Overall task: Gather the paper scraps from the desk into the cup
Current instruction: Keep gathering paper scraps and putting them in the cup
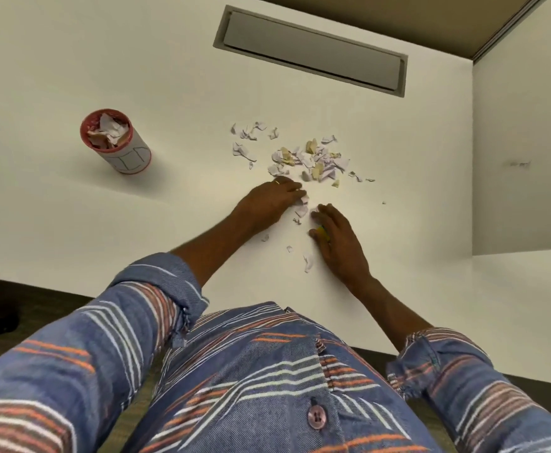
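Pale paper scraps (313, 160) on a cream-white counter (104, 60), beside a red-trimmed cup (127, 152) and a striped blue shirt (251, 371).
The scraps are white, faint lilac and tan. The cup has a red rim and base, a white body with thin dark lines, and white and tan bits inside. The shirt carries white, orange and grey stripes, with a mauve-pink button (316, 417). The inset panel (310, 50) is grey.
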Demonstrator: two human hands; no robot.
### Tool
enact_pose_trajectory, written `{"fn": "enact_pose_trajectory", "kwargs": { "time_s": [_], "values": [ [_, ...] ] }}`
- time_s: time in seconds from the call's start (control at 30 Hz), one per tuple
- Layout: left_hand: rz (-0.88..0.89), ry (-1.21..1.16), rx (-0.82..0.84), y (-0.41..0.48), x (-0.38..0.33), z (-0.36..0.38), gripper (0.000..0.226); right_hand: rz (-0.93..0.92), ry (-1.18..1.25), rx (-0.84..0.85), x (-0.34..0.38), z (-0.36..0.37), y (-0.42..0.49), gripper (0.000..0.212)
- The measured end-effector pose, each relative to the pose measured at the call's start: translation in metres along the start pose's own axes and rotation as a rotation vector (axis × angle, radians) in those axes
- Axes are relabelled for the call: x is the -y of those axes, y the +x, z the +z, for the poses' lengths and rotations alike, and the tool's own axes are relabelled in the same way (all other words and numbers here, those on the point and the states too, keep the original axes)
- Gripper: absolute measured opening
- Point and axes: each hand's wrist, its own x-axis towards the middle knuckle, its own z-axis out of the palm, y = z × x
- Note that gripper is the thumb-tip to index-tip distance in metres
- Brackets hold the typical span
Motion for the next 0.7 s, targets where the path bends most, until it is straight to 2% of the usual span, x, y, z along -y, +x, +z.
{"fn": "enact_pose_trajectory", "kwargs": {
  "time_s": [0.1, 0.3, 0.4, 0.53, 0.7],
  "values": [
    [-0.064, -0.074, -0.069, -0.014, 0.009, -0.007, 0.034, -0.017, 0.039, -0.007, -0.008, -0.004, -0.015, 0.050],
    [-0.148, -0.205, -0.162, -0.038, 0.019, -0.011, 0.029, 0.114, 0.024, -0.027, -0.013, 0.000, -0.048, 0.104],
    [-0.227, -0.324, -0.227, -0.043, 0.017, -0.012, 0.027, 0.147, -0.043, -0.018, -0.002, 0.010, -0.044, 0.112],
    [-0.322, -0.511, -0.300, -0.048, 0.010, -0.018, 0.026, 0.102, -0.018, 0.004, 0.026, 0.021, -0.019, 0.094],
    [-0.411, -0.641, -0.355, -0.057, 0.005, -0.024, 0.028, -0.101, -0.021, 0.048, 0.052, 0.023, 0.003, 0.041]
  ]
}}
